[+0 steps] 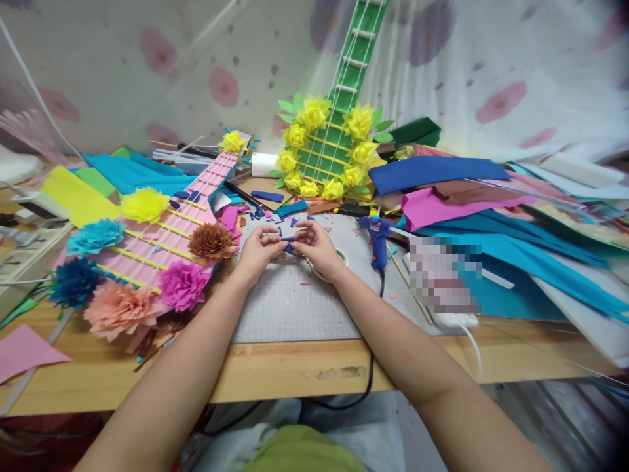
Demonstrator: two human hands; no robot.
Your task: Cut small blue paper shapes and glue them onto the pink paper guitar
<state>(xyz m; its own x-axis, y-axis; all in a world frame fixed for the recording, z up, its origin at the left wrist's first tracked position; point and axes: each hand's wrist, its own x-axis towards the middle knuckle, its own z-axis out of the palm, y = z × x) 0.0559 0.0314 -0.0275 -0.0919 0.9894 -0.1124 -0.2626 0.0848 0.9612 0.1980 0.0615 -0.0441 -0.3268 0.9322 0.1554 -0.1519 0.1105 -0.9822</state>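
Between the fingertips of my left hand (262, 250) and my right hand (317, 248) is a small piece of dark blue paper (288, 240). Both hands are closed in a pinch on it, above the far part of the grey cutting mat (295, 308). A roll of tape (343, 258) lies on the mat, partly hidden under my right hand. Left of my hands rests a pink paper guitar (162, 239) with large paper flowers on its body and small dark blue pieces near its strings.
A blue hot glue gun (378, 241) with a black cord stands right of my hands. Behind them a green paper guitar (327, 154) with yellow flowers leans upright. Blue paper sheets (511, 252) pile up at the right, above a white power strip (455, 320). Paper scraps lie around the mat's far edge.
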